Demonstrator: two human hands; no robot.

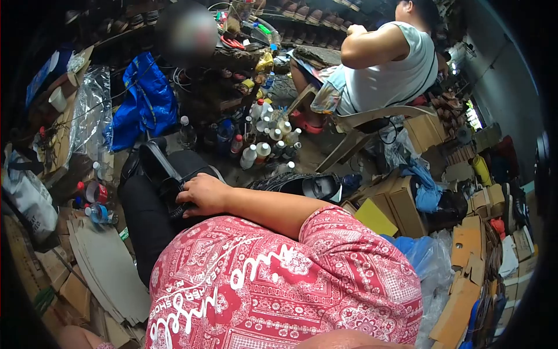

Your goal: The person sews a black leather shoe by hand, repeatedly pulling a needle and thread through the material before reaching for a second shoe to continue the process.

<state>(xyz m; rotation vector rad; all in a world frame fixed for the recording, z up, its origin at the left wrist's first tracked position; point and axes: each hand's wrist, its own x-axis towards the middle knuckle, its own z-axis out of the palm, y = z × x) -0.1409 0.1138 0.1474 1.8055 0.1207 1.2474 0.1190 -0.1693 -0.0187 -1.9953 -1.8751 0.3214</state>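
My right hand (203, 195) lies over my lap, its fingers curled down onto a black shoe (156, 161). The shoe rests across my dark-trousered legs, its opening and a strap-like band showing. Where the fingertips meet it, dark material against dark trousers hides the exact grip. Of my left arm, only a bit of skin shows at the bottom left edge; the left hand is out of frame.
Several bottles (263, 152) stand on the floor ahead, beside a cluttered workbench (232, 58). A blue bag (142, 104) sits ahead to the left. A co-worker (383, 64) sits on a plastic chair (381, 116). Cardboard pieces (107, 267) and boxes (378, 203) flank me.
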